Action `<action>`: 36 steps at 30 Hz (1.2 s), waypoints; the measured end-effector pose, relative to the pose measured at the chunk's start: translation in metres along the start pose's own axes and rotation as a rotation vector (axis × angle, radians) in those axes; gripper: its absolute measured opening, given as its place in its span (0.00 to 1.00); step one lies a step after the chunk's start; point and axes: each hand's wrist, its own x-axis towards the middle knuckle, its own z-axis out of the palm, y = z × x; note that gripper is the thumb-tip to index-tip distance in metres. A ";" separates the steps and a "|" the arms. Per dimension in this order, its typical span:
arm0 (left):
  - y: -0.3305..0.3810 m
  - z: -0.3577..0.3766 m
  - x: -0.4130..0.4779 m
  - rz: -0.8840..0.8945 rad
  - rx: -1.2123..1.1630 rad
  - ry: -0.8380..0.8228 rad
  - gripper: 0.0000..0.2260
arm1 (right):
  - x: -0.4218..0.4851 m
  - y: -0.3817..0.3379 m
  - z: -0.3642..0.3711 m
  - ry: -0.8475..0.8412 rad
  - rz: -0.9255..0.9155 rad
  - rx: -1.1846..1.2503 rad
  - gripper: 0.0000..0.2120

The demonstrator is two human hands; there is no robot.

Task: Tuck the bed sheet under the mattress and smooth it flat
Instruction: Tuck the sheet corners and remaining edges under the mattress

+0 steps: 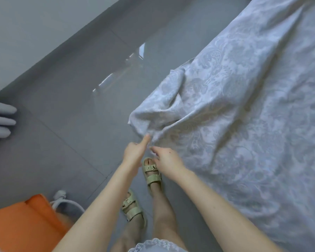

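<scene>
Both hands meet at the loose corner of the bed sheet (216,110), hanging off the bed's near-left edge: left hand (135,151) pinching it, right hand (168,159) half-curled, grip unclear. Best pull taut before tucking.

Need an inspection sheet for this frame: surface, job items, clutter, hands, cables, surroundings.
Surface: bed covered, mattress hidden.
Job's things: sheet wrinkled, corner bunched and hanging over the floor, not tucked.
Clutter: orange object lower left; grey folded fabric at left edge.
Hands: left hand and right hand at the sheet corner; grip unclear.
Cables: white cable with plug on floor beside orange object.
Surroundings: grey tiled floor, glossy; sandals on feet.
</scene>
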 end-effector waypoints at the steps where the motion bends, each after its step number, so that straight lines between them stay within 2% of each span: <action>1: -0.010 0.005 0.001 -0.054 -0.043 -0.017 0.20 | -0.005 0.002 0.004 0.060 0.003 0.006 0.18; 4: -0.032 0.022 0.008 -0.089 -0.045 -0.035 0.22 | -0.027 0.033 0.012 0.214 0.111 0.038 0.15; 9: -0.066 0.070 0.010 -0.186 -0.102 -0.157 0.32 | -0.084 0.127 0.026 0.318 0.467 0.067 0.13; 12: -0.090 0.103 0.007 -0.221 -0.114 -0.224 0.30 | -0.122 0.179 0.027 0.402 0.622 0.088 0.14; 15: -0.119 0.133 0.008 -0.297 -0.150 -0.281 0.29 | -0.154 0.226 0.017 0.507 0.681 -0.017 0.19; 18: -0.152 0.166 0.013 -0.357 -0.163 -0.276 0.23 | -0.173 0.272 0.000 0.521 0.656 -0.125 0.29; 21: -0.180 0.205 0.010 -0.412 -0.225 -0.295 0.21 | -0.177 0.316 -0.007 0.432 0.575 -0.182 0.36; 25: -0.211 0.263 -0.014 -0.461 -0.389 -0.380 0.09 | -0.178 0.361 0.004 0.326 0.427 -0.160 0.39; 27: -0.229 0.295 -0.024 -0.432 -0.495 -0.374 0.12 | -0.177 0.376 0.007 0.336 0.367 -0.151 0.39; 29: -0.241 0.321 -0.034 -0.390 -0.643 -0.285 0.17 | -0.176 0.385 0.007 0.355 0.287 -0.158 0.39; 31: -0.248 0.337 -0.045 -0.329 -0.706 -0.154 0.18 | -0.174 0.392 0.005 0.364 0.241 -0.171 0.39; 34: -0.261 0.340 -0.069 -0.189 -0.550 -0.039 0.11 | -0.173 0.396 0.008 0.332 0.234 -0.175 0.38; 36: -0.267 0.335 -0.087 -0.098 -0.382 0.025 0.08 | -0.184 0.392 0.011 0.404 0.133 -0.171 0.34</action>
